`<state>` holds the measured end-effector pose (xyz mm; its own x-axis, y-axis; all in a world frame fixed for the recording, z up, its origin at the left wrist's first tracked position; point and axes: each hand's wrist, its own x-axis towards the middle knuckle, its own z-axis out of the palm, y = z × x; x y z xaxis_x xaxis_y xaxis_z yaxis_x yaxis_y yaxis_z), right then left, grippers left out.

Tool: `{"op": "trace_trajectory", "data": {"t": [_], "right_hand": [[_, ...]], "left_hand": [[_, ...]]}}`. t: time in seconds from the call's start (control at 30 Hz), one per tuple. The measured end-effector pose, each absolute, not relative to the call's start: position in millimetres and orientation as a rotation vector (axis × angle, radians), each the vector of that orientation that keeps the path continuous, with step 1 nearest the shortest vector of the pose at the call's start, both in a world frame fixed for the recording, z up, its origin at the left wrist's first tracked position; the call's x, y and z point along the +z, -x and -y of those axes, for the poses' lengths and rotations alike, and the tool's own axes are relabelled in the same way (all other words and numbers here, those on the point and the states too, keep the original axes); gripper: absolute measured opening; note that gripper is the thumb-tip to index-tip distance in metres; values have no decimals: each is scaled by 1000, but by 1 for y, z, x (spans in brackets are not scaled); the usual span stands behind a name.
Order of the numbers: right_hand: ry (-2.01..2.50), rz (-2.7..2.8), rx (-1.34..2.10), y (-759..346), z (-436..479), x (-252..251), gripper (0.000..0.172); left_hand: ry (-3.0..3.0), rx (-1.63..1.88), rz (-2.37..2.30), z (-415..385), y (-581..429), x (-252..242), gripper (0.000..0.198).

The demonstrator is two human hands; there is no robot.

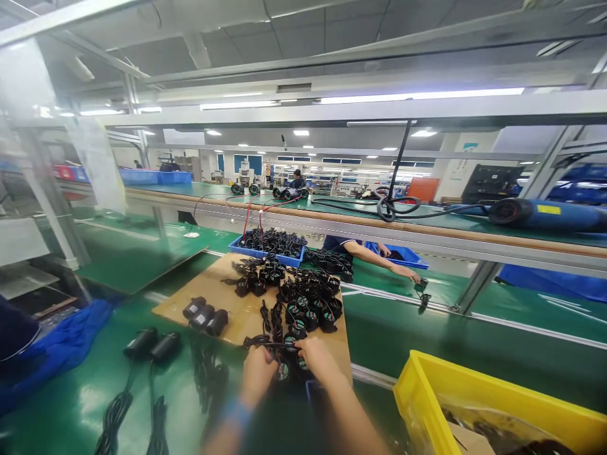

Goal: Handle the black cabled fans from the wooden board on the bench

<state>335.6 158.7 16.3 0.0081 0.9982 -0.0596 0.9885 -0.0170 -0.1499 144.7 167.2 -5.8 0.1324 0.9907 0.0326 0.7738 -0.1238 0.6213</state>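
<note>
My left hand (258, 374) is closed round one end of a bundled black cable (272, 345), near the front of a brown board. My right hand (317, 357) pinches the same cable at its other end. Just below and behind my hands, several round black parts with green faces (310, 316) and coiled leads lie in a pile on the brown cardboard sheet (175, 303). Left of the pile, black cylindrical parts (205, 316) stand in a short row. What joins the cable to the parts is hidden by my fingers.
Two black cylinders with cables (154, 344) lie on the green bench at left. A yellow bin (427, 392) stands at right, a blue tray of black cables (289, 258) behind. Across the bench a co-worker's hand (405, 273) holds a small part. A shelf (427, 230) spans above.
</note>
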Motion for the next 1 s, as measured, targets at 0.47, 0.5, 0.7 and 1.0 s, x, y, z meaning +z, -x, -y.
{"op": "trace_trajectory", "data": {"t": [0.47, 0.5, 0.7, 1.0], "right_hand": [[2269, 2044, 442, -261, -59, 12, 38], [2257, 2011, 448, -261, -51, 17, 44], [2214, 1652, 313, -304, 15, 33, 38], [2092, 1386, -46, -341, 132, -23, 36]], "left_hand": [[-1833, 514, -1680, -62, -88, -14, 11], [-1829, 539, -1649, -57, -84, -13, 12], [-1961, 813, -1398, -35, -66, 10, 6], [-2784, 230, -1009, 10, -142, -45, 40]]}}
